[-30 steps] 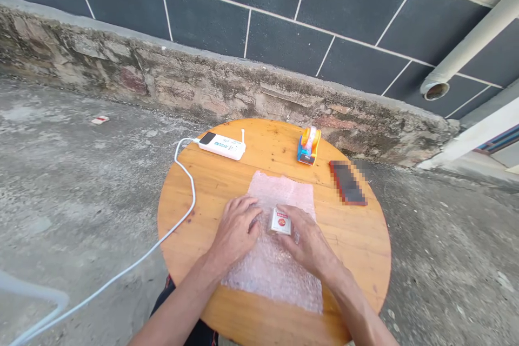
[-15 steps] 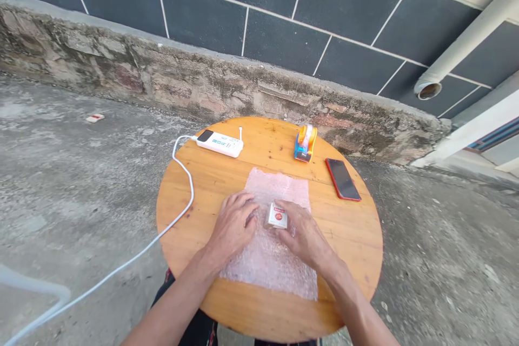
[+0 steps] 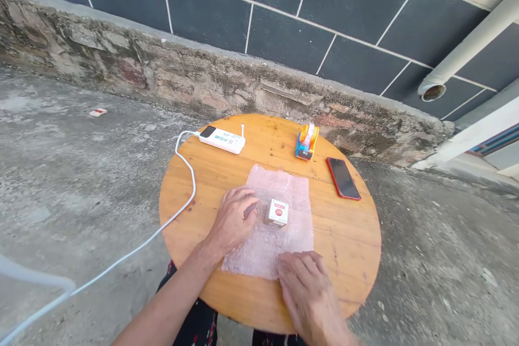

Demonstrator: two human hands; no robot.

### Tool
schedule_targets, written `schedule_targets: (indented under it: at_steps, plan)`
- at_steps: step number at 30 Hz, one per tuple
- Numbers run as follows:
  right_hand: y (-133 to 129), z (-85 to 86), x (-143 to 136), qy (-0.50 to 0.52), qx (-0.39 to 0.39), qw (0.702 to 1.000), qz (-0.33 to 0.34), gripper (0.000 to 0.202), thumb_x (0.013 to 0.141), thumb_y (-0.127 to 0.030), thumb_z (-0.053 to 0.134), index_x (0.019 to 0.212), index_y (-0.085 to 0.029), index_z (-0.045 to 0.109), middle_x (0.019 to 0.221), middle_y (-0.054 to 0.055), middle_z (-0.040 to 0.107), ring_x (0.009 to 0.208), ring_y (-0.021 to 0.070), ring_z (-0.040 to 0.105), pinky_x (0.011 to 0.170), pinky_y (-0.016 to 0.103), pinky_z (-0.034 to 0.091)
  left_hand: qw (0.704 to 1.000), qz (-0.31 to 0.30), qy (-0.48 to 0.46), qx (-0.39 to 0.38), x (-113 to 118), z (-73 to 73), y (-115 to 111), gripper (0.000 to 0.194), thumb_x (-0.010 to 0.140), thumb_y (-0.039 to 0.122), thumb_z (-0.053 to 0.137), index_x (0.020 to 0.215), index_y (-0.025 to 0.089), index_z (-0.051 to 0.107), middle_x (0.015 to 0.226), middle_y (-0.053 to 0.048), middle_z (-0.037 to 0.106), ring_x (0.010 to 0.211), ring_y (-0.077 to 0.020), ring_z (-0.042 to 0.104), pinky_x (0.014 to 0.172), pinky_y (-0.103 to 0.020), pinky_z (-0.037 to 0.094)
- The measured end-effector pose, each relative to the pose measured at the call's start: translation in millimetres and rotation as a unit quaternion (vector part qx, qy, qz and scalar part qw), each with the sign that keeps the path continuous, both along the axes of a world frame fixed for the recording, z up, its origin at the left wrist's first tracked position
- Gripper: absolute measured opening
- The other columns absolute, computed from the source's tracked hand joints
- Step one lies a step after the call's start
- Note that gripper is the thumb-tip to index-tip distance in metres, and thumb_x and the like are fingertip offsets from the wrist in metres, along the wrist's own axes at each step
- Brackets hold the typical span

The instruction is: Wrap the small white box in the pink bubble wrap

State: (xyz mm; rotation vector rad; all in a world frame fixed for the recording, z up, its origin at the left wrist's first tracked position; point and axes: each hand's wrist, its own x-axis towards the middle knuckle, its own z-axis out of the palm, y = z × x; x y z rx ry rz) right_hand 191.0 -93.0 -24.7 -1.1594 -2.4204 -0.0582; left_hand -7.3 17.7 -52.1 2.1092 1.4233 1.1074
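A small white box (image 3: 278, 213) with red print sits upright near the middle of a pinkish sheet of bubble wrap (image 3: 286, 186), which lies flat on the round wooden table (image 3: 194, 173). My left hand (image 3: 235, 217) rests at the sheet's left side, thumb apart from the curved fingers, beside the box and not touching it. At the near right corner of the sheet, my right hand (image 3: 306, 286) has its fingers bent together over the edge, closed on the wrap. Its fingertips are partly hidden.
Towards the back stands a tape dispenser (image 3: 307, 142) in blue and orange. A red-edged phone (image 3: 343, 178) lies at the right. At the back left is a white power strip (image 3: 221, 139), its white cable (image 3: 193, 178) running over the table's left edge to the ground.
My right hand has let go of the box and moved towards me, to the near edge of the bubble wrap. The box stays in place; my left hand has hardly moved.
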Motion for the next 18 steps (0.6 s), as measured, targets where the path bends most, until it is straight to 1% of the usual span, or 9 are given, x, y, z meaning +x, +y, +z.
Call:
schedule_targets:
  at_steps: [1, 3, 5, 6, 8, 10, 12, 15, 18]
  plan:
    - [2, -0.2, 0, 0.011, 0.013, 1.0, -0.009, 0.028, 0.082, -0.003, 0.046, 0.099, -0.02, 0.061, 0.099, 0.008, 0.069, 0.085, 0.0223, 0.062, 0.08, 0.042, 0.046, 1.0, 0.002, -0.009, -0.002, -2, 3.5, -1, 0.029, 0.078, 0.011, 0.051, 0.1, 0.02, 0.067, 0.116, -0.006, 0.064, 0.115, -0.0232, 0.052, 0.1, -0.044, 0.04]
    - [6, 4.5, 0, 0.032, 0.019, 0.999, -0.023, 0.026, 0.083, -0.003, 0.046, 0.096, -0.02, 0.061, 0.097, 0.008, 0.069, 0.083, 0.0217, 0.062, 0.08, 0.042, 0.046, 1.0, -0.003, -0.02, -0.01, -7, 16.5, -8, 0.027, 0.082, 0.015, 0.049, 0.102, 0.021, 0.066, 0.117, -0.005, 0.063, 0.115, -0.0216, 0.053, 0.1, -0.042, 0.042]
    - [10, 13.5, 0, 0.048, 0.011, 0.998, -0.036, 0.023, 0.083, -0.004, 0.047, 0.093, -0.02, 0.06, 0.098, 0.008, 0.069, 0.083, 0.0217, 0.062, 0.079, 0.041, 0.045, 0.999, -0.033, -0.027, -0.026, -12, 35.5, -20, 0.024, 0.084, 0.022, 0.052, 0.104, 0.023, 0.065, 0.121, -0.005, 0.061, 0.118, -0.0225, 0.051, 0.102, -0.042, 0.04]
    - [13, 18.5, 1, 0.054, 0.006, 0.998, -0.043, 0.022, 0.083, -0.005, 0.048, 0.092, -0.02, 0.06, 0.098, 0.008, 0.069, 0.083, 0.0218, 0.061, 0.078, 0.042, 0.044, 0.998, -0.054, -0.018, -0.029, -14, 45.6, -27, 0.026, 0.083, 0.026, 0.056, 0.107, 0.025, 0.064, 0.124, -0.004, 0.059, 0.119, -0.0232, 0.05, 0.103, -0.043, 0.039]
    - [19, 27.1, 1, 0.06, 0.003, 0.997, -0.053, 0.02, 0.084, -0.006, 0.048, 0.09, -0.02, 0.06, 0.098, 0.008, 0.069, 0.083, 0.0224, 0.061, 0.077, 0.042, 0.043, 0.994, -0.102, 0.022, -0.014, -16, 62.6, -39, 0.039, 0.076, 0.03, 0.065, 0.114, 0.027, 0.062, 0.13, -0.003, 0.055, 0.123, -0.0259, 0.046, 0.104, -0.043, 0.038]
    - [26, 32.7, 2, 0.057, -0.004, 0.997, -0.058, 0.018, 0.085, -0.007, 0.049, 0.09, -0.02, 0.059, 0.101, 0.008, 0.068, 0.084, 0.0227, 0.06, 0.077, 0.042, 0.043, 0.989, -0.133, 0.068, 0.002, -16, 71.2, -46, 0.053, 0.068, 0.028, 0.072, 0.119, 0.029, 0.059, 0.131, -0.002, 0.055, 0.125, -0.0279, 0.043, 0.105, -0.044, 0.036]
    - [34, 35.4, 4, 0.056, -0.005, 0.996, -0.062, 0.017, 0.085, -0.008, 0.049, 0.09, -0.021, 0.059, 0.102, 0.008, 0.068, 0.085, 0.0227, 0.06, 0.078, 0.042, 0.042, 0.986, -0.131, 0.103, 0.011, -12, 70.5, -47, 0.052, 0.067, 0.022, 0.071, 0.118, 0.031, 0.06, 0.129, -0.001, 0.056, 0.124, -0.0285, 0.043, 0.105, -0.046, 0.036]
    - [44, 36.3, 9, 0.067, 0.005, 0.995, -0.068, 0.018, 0.085, -0.008, 0.048, 0.09, -0.021, 0.06, 0.103, 0.008, 0.068, 0.087, 0.0223, 0.061, 0.079, 0.041, 0.042, 0.987, -0.105, 0.121, 0.022, -5, 59.4, -39, 0.039, 0.073, 0.014, 0.064, 0.108, 0.03, 0.065, 0.124, -0.002, 0.059, 0.122, -0.0276, 0.045, 0.106, -0.049, 0.034]
    - [54, 35.9, 14, 0.086, 0.008, 0.994, -0.073, 0.018, 0.085, -0.008, 0.048, 0.091, -0.021, 0.06, 0.102, 0.008, 0.068, 0.088, 0.0225, 0.061, 0.08, 0.041, 0.043, 0.988, -0.096, 0.11, 0.047, 3, 49.0, -30, 0.03, 0.075, 0.011, 0.061, 0.1, 0.027, 0.067, 0.119, -0.001, 0.062, 0.121, -0.0265, 0.046, 0.107, -0.049, 0.031]
